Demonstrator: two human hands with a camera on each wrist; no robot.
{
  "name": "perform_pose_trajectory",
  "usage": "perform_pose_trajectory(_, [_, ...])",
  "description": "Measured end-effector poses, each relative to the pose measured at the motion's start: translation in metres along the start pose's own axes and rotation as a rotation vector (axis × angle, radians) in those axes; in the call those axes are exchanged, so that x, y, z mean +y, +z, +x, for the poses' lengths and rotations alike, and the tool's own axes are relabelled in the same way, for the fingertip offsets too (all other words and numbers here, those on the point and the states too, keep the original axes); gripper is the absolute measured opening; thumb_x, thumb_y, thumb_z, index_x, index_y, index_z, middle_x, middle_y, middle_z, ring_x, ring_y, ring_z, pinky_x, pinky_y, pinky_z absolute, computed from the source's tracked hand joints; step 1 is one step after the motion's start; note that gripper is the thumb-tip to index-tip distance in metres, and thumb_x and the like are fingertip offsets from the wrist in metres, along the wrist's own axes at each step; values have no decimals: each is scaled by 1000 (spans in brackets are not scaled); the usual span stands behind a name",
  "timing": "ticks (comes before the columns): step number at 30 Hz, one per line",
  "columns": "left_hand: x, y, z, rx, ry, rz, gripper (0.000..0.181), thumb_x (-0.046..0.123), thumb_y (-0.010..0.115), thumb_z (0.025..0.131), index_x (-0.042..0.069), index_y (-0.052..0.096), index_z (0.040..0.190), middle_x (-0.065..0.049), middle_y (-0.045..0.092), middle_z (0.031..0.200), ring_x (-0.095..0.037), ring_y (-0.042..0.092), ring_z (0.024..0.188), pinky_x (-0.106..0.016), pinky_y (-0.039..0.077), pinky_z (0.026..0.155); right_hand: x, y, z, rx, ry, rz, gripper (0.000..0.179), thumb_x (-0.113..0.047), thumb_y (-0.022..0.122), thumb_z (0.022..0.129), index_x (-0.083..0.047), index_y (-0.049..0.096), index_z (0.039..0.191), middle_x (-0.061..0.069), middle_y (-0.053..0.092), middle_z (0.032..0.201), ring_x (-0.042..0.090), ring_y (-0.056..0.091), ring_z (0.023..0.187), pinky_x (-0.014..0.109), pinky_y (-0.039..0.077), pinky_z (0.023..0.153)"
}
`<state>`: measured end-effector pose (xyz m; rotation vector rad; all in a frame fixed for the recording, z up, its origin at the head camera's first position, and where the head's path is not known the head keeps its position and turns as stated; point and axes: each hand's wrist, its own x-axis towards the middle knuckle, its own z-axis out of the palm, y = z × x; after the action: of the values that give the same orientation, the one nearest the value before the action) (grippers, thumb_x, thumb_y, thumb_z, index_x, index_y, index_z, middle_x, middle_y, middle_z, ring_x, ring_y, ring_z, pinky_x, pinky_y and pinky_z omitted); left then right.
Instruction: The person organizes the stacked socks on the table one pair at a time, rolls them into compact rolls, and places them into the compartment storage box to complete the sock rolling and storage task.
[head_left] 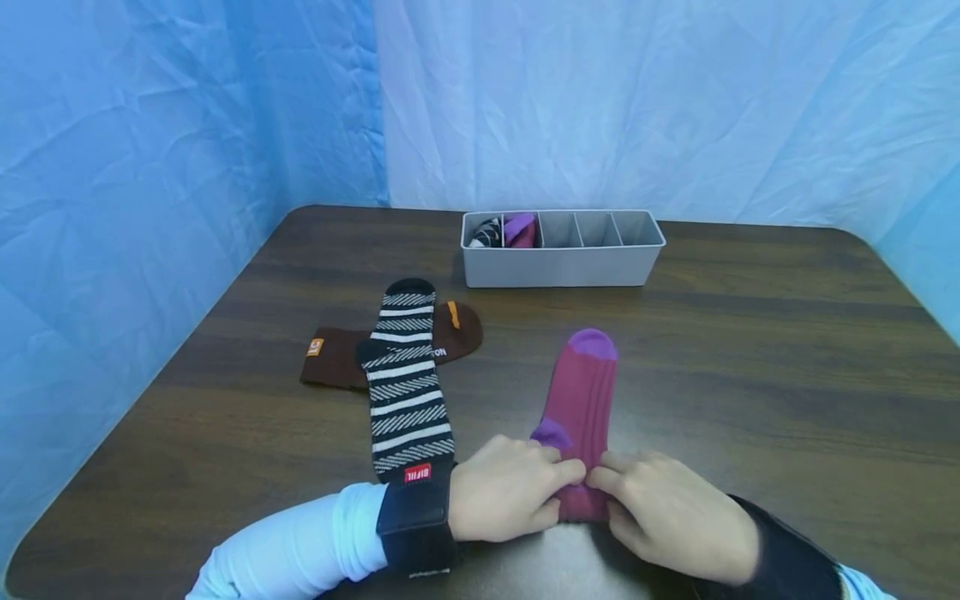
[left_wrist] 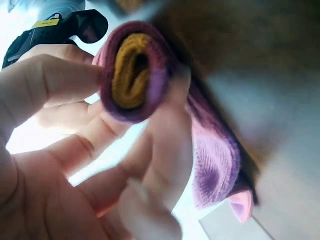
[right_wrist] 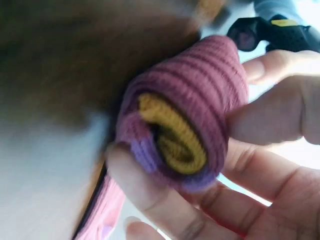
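Wrist bands [head_left: 416, 517]: black, one on each arm.
Left hand [head_left: 510, 490]: fingers bent around the roll, pinching it from the left.
Right hand [head_left: 671, 512]: fingers pinching the same roll from the right, close beside the left hand.
Roll [right_wrist: 200, 85]: the near end of the pink sock, coiled up; ribbed pink outside, mustard-yellow knit at the core, purple patches along the edge.
Pink sock [head_left: 581, 400]: beyond the roll, flat on the counter [head_left: 787, 375], toe pointing away from the person; dusky pink with darker lengthwise lines, a rounded purple toe, a purple heel jutting left.
Striped sock [head_left: 408, 392]: left of the pink sock; black with white bands, red label [head_left: 417, 472] at the near end.
Brown sock [head_left: 337, 358]: crosswise beneath the striped one, orange tag [head_left: 315, 347] at its left end.
Bin [head_left: 555, 268]: grey, five compartments in a row; black-and-white bundle [head_left: 489, 233] in the leftmost, purple-and-pink bundle [head_left: 521, 233] in the next.
Counter: dark, wood-grained.
Curtain [head_left: 630, 100]: light blue, behind everything.
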<state>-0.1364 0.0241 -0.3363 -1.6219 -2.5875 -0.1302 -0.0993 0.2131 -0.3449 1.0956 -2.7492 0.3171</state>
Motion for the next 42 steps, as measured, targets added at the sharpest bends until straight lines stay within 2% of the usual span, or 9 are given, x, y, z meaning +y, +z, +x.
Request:
perform_pose_trajectory(5, [0,2,2,92,-49,29,18,19,59,72,19,52,89,7,51,79,-4,48,66,-15,31,45,4,1,3,161,-8,-13,25,-9,66,59,-18,52,78,-13,46,75,-3,38,61,16,36,53])
perform_pose_trajectory(9, [2,2,1,140,-20,112,17,18,60,71,19,56,87,7,50,78,-5,48,68,-16,36,47,3,2,3,212,-29,10,26,-8,68,59,-19,49,72,-14,44,72,-3,37,60,13,35,53])
perform_pose_trajectory(15, [4,1,1,103,-17,178,27,34,64,69,16,58,88,6,52,79,-6,50,69,-19,41,51,0,-1,3,122,-7,13,28,-23,73,58,-19,51,75,-13,46,74,-2,41,62,17,38,54])
perform_pose_trajectory(19, [5,1,3,80,-37,179,30,33,67,66,15,57,88,5,53,79,-6,50,70,-19,40,51,-1,-1,2,78,12,-39,34,-17,75,53,-16,49,76,-11,45,74,0,41,62,19,38,54])
perform_pose_trajectory(25, [1,-2,3,58,-68,91,13,22,62,67,15,54,76,8,52,64,-2,44,54,-18,32,43,-1,3,2,151,-23,-80,27,-9,65,53,-16,48,73,-12,43,69,-1,36,59,19,35,53])
perform_pose_trajectory(30, [-3,-2,1,54,-64,-9,17,20,59,66,16,45,75,10,43,51,-2,36,43,-17,26,38,-1,2,2,88,-25,-61,22,-11,61,56,-19,48,72,-16,39,62,-4,28,53,18,30,52])
perform_pose_trajectory(34, [-6,0,3,48,-97,-58,20,21,59,66,16,44,78,10,44,56,-3,38,47,-17,25,39,0,2,2,51,-8,-47,18,-12,60,60,-20,49,72,-17,40,62,-4,29,53,19,31,52])
perform_pose_trajectory(38, [-9,3,5,86,-112,-5,20,20,60,67,17,49,83,8,49,72,-5,44,60,-17,30,42,2,2,2,71,2,-53,19,-13,61,61,-19,51,76,-16,44,67,-4,32,54,20,34,53])
perform_pose_trajectory(42, [-9,2,5,120,-61,83,19,19,59,69,17,54,88,6,51,78,-7,47,67,-17,36,46,4,2,3,139,4,-24,29,-9,63,58,-17,50,83,-14,42,73,-3,34,58,16,34,53])
